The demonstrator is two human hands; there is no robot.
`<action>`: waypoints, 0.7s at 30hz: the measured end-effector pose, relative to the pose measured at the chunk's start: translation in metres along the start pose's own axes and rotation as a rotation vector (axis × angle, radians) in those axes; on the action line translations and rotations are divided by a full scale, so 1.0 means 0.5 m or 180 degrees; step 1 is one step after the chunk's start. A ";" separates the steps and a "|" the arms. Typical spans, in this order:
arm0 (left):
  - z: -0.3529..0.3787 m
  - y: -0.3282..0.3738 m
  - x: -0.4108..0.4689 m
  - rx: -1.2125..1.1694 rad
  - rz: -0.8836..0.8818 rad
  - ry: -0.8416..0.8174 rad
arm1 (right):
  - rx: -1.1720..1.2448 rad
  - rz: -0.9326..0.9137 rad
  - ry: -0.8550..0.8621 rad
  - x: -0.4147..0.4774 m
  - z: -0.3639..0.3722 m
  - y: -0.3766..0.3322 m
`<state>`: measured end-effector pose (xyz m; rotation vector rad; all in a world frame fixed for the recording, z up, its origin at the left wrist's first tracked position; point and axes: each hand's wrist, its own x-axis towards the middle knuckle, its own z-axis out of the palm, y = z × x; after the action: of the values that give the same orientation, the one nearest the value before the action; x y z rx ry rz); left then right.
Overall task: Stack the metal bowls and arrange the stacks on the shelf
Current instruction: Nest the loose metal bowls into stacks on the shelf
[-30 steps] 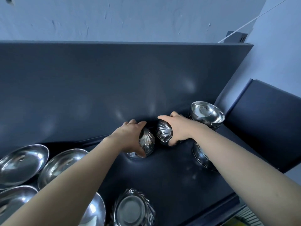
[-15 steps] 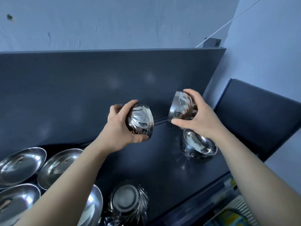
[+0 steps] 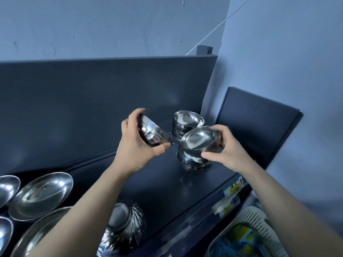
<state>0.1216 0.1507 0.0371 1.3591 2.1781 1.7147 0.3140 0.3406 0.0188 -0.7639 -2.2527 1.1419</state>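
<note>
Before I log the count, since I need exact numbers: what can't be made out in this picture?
Head view only:
- Near stack: top hidden by the right bowl and right hand.
- Far stack: lower part hidden behind the right bowl.
- Left bowl: motion-blurred, partly under the left hand.
- Big bowls at left: cut off by the edge.
- Shelf labels: blurred, unreadable.

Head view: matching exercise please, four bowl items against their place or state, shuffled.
1. left bowl, in the left hand
2. right bowl, in the right hand
3. rear stack
4. fluted bowls

A. upside down at the front of the shelf
B. tilted above the near stack
C. by the back panel, untouched
D. held tilted, over no stack

Pairs: 1-D, 2-B, 3-C, 4-A.
</note>
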 end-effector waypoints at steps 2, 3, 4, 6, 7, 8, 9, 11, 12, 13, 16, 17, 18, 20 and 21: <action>0.007 0.004 0.000 -0.0094 -0.0058 0.0113 | -0.0100 0.0141 -0.0135 0.001 0.004 0.025; 0.012 0.007 0.002 -0.0121 -0.0086 0.0125 | -0.0144 0.0217 -0.0189 0.002 0.003 0.033; 0.017 0.010 0.004 -0.0113 -0.0117 0.0110 | -0.0168 0.0272 -0.0227 0.003 0.001 0.039; 0.029 0.020 0.007 -0.0092 -0.0174 0.0047 | -0.0207 0.0339 -0.0296 0.008 -0.005 0.047; 0.037 0.025 0.010 -0.0100 -0.0184 0.0006 | -0.0229 0.0345 -0.0328 0.011 -0.008 0.049; 0.046 0.029 0.013 -0.0097 -0.0184 -0.0042 | -0.0252 0.0342 -0.0354 0.013 -0.011 0.050; 0.058 0.032 0.015 -0.0067 -0.0178 -0.0104 | -0.0273 0.0330 -0.0372 0.014 -0.013 0.049; 0.084 0.031 0.020 -0.0003 -0.0157 -0.0275 | -0.0311 0.0301 -0.0408 0.012 -0.015 0.044; 0.097 0.028 0.022 0.0031 -0.0166 -0.0388 | -0.0316 0.0282 -0.0439 0.011 -0.016 0.043; 0.111 0.025 0.022 0.0082 -0.0181 -0.0514 | -0.0319 0.0262 -0.0485 0.011 -0.018 0.041; 0.146 0.008 0.019 0.0261 -0.0288 -0.0873 | -0.0377 0.0243 -0.0589 0.008 -0.031 0.037; 0.155 0.004 0.016 0.0310 -0.0339 -0.0974 | -0.0429 0.0257 -0.0609 0.008 -0.037 0.037; 0.163 -0.001 0.014 0.0352 -0.0409 -0.1067 | -0.0492 0.0272 -0.0643 0.007 -0.043 0.036; 0.171 -0.006 0.007 0.0468 -0.0541 -0.1203 | -0.0648 0.0243 -0.0716 0.006 -0.052 0.035; 0.171 -0.006 0.005 0.0530 -0.0567 -0.1248 | -0.0744 0.0199 -0.0721 0.005 -0.056 0.033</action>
<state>0.1634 0.2170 0.0031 1.3484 2.1690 1.1167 0.3344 0.3657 0.0201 -0.8361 -2.6022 1.0501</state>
